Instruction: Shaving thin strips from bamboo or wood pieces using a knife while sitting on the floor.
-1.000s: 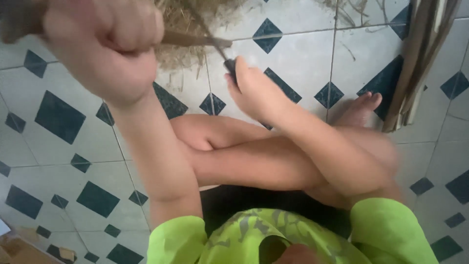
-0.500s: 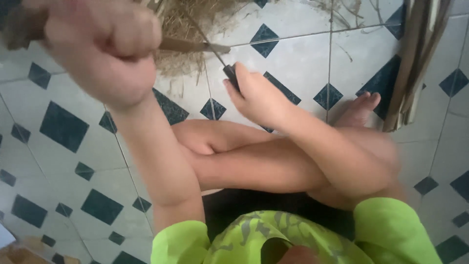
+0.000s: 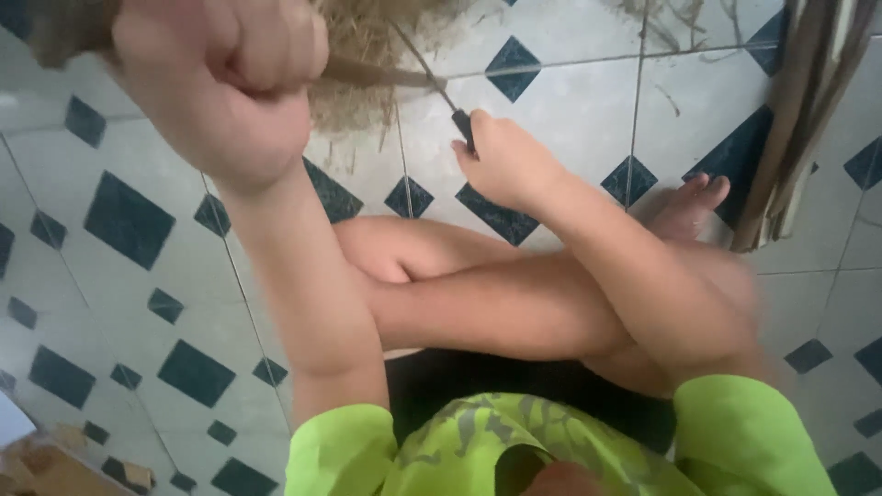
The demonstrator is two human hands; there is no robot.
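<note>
My left hand (image 3: 225, 83) is raised close to the camera, fisted around a brown stick-like stem (image 3: 367, 72) that runs right from the fist. My right hand (image 3: 505, 165) is lower, over the tiled floor, gripping the dark handle of a thin knife (image 3: 432, 78) whose blade slants up to meet the stem. Behind the stem lies a heap of dry straw-coloured fibres (image 3: 367, 37). My crossed bare legs (image 3: 478, 294) lie under both arms.
White floor tiles with dark diamond insets (image 3: 129, 220) surround me. A bundle of long brown stalks (image 3: 808, 110) leans at the right edge beside my foot (image 3: 689, 207). Loose fibre scraps lie at the top. Brown bits sit at the bottom left corner (image 3: 55, 459).
My right hand with the knife has shifted slightly right and up along the stem. My left fist has stayed high, drifting a little.
</note>
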